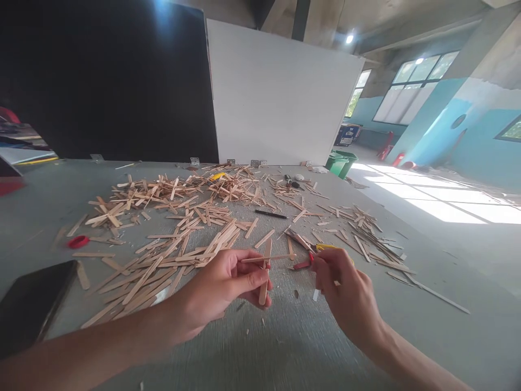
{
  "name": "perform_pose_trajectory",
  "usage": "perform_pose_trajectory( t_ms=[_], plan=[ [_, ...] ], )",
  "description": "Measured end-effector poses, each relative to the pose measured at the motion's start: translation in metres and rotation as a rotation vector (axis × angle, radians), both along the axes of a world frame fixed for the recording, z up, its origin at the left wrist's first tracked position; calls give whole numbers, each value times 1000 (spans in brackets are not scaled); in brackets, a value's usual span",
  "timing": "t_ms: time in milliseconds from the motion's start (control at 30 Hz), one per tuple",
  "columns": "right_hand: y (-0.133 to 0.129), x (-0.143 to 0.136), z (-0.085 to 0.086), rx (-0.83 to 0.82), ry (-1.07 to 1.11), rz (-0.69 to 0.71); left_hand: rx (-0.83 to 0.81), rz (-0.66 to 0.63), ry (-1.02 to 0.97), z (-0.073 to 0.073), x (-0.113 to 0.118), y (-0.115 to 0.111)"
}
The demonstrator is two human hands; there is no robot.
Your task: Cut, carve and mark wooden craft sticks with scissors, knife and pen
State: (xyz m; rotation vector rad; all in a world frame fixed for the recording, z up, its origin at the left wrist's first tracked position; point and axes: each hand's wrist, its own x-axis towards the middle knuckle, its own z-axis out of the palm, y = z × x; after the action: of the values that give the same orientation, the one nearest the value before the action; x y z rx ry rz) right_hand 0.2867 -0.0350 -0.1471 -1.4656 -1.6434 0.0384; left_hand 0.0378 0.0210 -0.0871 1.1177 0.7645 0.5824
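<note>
My left hand (240, 279) is closed on two wooden craft sticks (266, 277), one upright and one lying across it near the middle. To the right, my right hand (345, 288) is pinched closed, with a small bit of red showing at its fingertips; what it holds is mostly hidden. Just beyond these fingers lies a pair of pliers (299, 239), partly covered by the hand. A yellow-handled tool (324, 247) and a dark red piece (301, 265) lie beside the pliers, their kinds unclear.
Loose craft sticks (150, 260) are heaped over the left and middle of the grey table (260, 353), with more (366, 233) at right. A black pen (271, 214), a red tape ring (78, 241) and a dark flat object (36, 298) lie around. Upright boards (285, 98) stand behind.
</note>
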Motion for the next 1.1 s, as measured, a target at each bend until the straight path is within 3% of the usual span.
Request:
perform_pose_trajectory(
  t_ms=[100,233,367,633,867,1100],
  plan=[
    [-8,-8,6,76,197,75,-25,-36,-17,0,2,-4],
    [-14,-16,7,26,494,277,-34,-58,-26,2,4,-10],
    [-13,-18,8,-5,638,392,-36,-82,-37,0,4,-10],
    [-10,-21,13,-63,779,442,-31,-95,-111,-9,4,-9],
    [-10,-21,12,-109,832,496,3,-118,-133,-7,6,-9],
    [-14,-27,-3,-252,781,575,-30,-247,-117,-9,9,-17]
  ],
)
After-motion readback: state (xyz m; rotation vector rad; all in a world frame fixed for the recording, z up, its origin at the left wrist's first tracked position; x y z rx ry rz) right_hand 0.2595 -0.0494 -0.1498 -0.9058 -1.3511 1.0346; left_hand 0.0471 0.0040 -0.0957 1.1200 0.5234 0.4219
